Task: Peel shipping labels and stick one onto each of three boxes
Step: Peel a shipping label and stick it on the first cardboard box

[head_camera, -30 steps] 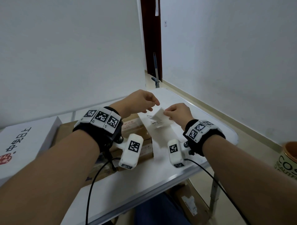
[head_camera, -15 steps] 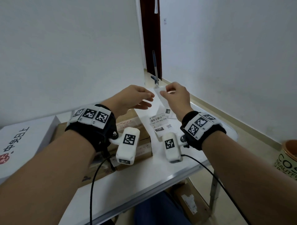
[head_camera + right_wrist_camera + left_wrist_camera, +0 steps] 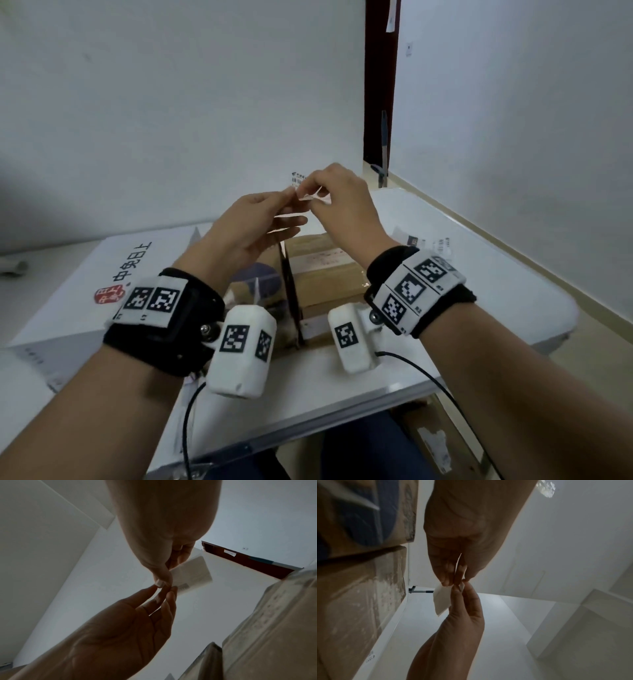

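Both hands are raised above the boxes with a small white shipping label between them. My right hand pinches it with thumb and curled fingers. My left hand pinches its near edge with thumb and fingertip, the other fingers straight. In the right wrist view the label sticks out past the right thumb. In the left wrist view the label hangs between the fingertips. Below lie a white box, a brown box with a blue mark and a taped brown box.
Loose printed labels lie on the white table to the right of the boxes. The table's right edge is rounded and drops to the floor. A dark door frame stands behind. A cardboard piece lies under the table.
The right hand lifted the label off the table and carried it up and left over the boxes. The left hand rose to meet it and now pinches it too.
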{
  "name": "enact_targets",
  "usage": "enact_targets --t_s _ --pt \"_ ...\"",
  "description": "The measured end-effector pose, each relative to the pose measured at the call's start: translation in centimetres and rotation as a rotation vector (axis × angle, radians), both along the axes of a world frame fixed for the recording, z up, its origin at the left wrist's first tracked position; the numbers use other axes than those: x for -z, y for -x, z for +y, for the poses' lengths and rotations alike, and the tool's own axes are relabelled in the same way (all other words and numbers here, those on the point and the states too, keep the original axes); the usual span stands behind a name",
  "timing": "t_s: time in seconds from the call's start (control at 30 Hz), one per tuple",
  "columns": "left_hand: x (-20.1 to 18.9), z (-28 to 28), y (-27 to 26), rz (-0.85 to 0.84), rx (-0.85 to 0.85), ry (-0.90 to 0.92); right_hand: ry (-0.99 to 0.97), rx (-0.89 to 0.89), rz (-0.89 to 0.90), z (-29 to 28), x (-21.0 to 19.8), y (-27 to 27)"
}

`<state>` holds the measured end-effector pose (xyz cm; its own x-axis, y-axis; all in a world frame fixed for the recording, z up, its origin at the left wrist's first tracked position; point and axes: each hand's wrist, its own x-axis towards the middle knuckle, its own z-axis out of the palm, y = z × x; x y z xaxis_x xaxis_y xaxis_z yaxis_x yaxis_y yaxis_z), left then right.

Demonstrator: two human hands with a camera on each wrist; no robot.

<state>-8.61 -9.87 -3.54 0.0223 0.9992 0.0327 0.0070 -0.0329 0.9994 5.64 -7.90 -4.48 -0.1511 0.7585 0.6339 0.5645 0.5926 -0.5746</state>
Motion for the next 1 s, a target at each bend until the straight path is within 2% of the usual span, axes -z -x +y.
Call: enact_targets --t_s 0.2,0.33,0.43,0.53,0.73,0.87,1.0 --pt "1.7 -1.3 2.2 -0.040 -0.056 -0.006 0.086 -0.090 -0.015 -1.3 1.1 2.4" --pt "2.5 -1.8 3.2 0.000 -0.089 -0.009 0.238 -0.195 -0.027 -2.3 1.0 2.5" --pt "2.9 -2.1 3.7 0.077 -0.077 -0.008 0.324 -0.147 0.080 -2.2 1.1 2.0" --pt "2.9 -2.6 3.8 0.085 -0.014 -0.016 0.474 -0.084 0.248 -1.8 0.9 1.1" --pt "2.9 -2.9 4.3 0.140 0.067 -0.090 0.750 -0.212 0.661 -2.3 1.3 0.5" --pt "3.2 -2.9 3.9 0.164 0.077 -0.101 0.787 -0.225 0.875 -2.0 1.7 1.2" --pt "3.4 -3.0 3.7 0.095 0.070 -0.069 0.693 -0.173 0.841 -1.9 1.8 0.9"
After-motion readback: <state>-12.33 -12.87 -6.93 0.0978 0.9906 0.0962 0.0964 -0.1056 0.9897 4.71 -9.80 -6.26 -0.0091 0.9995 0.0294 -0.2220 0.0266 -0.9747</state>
